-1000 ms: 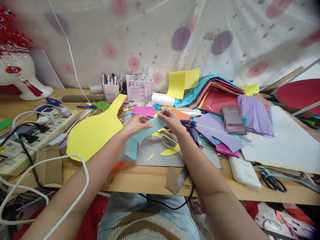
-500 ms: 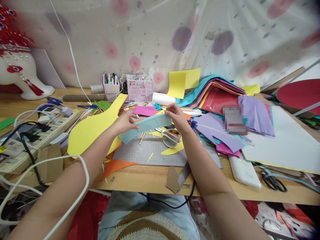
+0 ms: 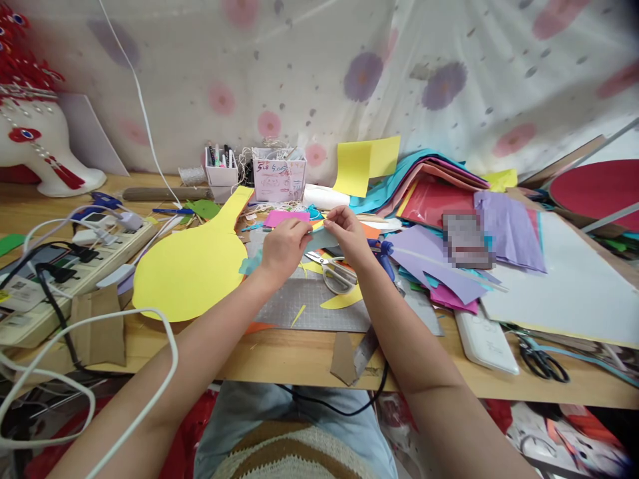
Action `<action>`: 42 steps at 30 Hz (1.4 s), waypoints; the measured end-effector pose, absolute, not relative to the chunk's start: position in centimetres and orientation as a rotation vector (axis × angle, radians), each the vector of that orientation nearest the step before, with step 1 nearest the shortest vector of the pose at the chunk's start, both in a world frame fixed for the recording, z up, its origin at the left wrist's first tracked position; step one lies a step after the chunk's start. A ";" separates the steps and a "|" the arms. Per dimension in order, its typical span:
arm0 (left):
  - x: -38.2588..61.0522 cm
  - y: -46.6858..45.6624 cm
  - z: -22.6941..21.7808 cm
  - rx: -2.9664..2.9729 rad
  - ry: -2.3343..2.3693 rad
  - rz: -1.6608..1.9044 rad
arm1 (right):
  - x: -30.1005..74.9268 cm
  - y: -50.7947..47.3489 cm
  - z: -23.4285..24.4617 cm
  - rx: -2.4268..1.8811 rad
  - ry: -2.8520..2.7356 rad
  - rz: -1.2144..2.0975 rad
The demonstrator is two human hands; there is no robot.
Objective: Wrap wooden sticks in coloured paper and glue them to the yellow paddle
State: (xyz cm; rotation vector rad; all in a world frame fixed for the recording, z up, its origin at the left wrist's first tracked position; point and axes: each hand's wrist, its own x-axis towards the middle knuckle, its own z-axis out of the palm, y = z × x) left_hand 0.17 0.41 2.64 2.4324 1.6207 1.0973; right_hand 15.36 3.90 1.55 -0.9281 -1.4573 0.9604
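Observation:
A light blue paper strip (image 3: pixel 251 263) is pinched between my two hands, over the grey cutting mat (image 3: pixel 309 309). My left hand (image 3: pixel 287 248) has its fingers closed on the strip and covers much of it; one end shows left of the wrist. Close by on the right, my right hand (image 3: pixel 348 233) grips the other end between thumb and fingers. Just below lie grey-handled scissors (image 3: pixel 337 274) with partly spread blades. A large yellow paper cutout (image 3: pixel 192 273), rounded with a narrow neck, lies to the left of my hands.
A blue glue gun (image 3: pixel 383 250) lies right of my right wrist, near purple paper (image 3: pixel 434 259). Behind are a pink sheet (image 3: pixel 285 218), a pen holder (image 3: pixel 222 174) and a box (image 3: pixel 279 176). A power strip (image 3: pixel 84 286) and looping white cable (image 3: pixel 172 346) occupy the left.
My left hand has slid right along the light blue paper, closer to my right hand. The yellow cutout has shifted slightly, and the orange paper by the mat's front edge is now mostly covered.

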 end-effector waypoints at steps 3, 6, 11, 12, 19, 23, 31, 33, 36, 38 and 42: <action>0.1 0.7 2.8 2.352 1.633 1.053 | 15.3 3.8 1.6 -0.914 -1.444 0.951; -0.1 0.9 3.0 2.265 1.656 1.016 | 15.3 3.8 1.7 -0.897 -1.462 0.952; -0.4 1.3 3.0 2.134 1.713 0.986 | 15.6 3.4 2.1 -0.910 -1.663 0.898; -0.5 1.4 2.9 2.136 1.714 0.977 | 15.7 3.3 2.2 -0.914 -1.713 0.849; -1.0 1.0 2.8 2.252 1.674 1.124 | 15.9 4.1 1.4 -1.007 -1.837 0.714; 0.0 -0.6 2.0 2.121 1.509 1.431 | 15.7 4.5 0.9 -1.111 -1.719 0.592; 1.3 0.4 0.4 0.918 1.025 1.406 | 13.5 3.0 0.2 -1.051 -1.781 0.314; 0.8 0.7 0.4 0.802 0.996 1.426 | 13.1 2.8 -0.2 -1.048 -1.814 0.284; 0.1 0.8 -0.1 0.706 0.954 1.433 | 12.8 2.9 -0.8 -1.061 -1.848 0.273; -0.2 0.8 -0.7 0.660 0.908 1.440 | 12.8 3.1 -1.1 -1.046 -1.827 0.337; -0.5 0.6 -1.4 0.635 0.826 1.435 | 13.0 3.4 -1.5 -1.079 -1.557 0.880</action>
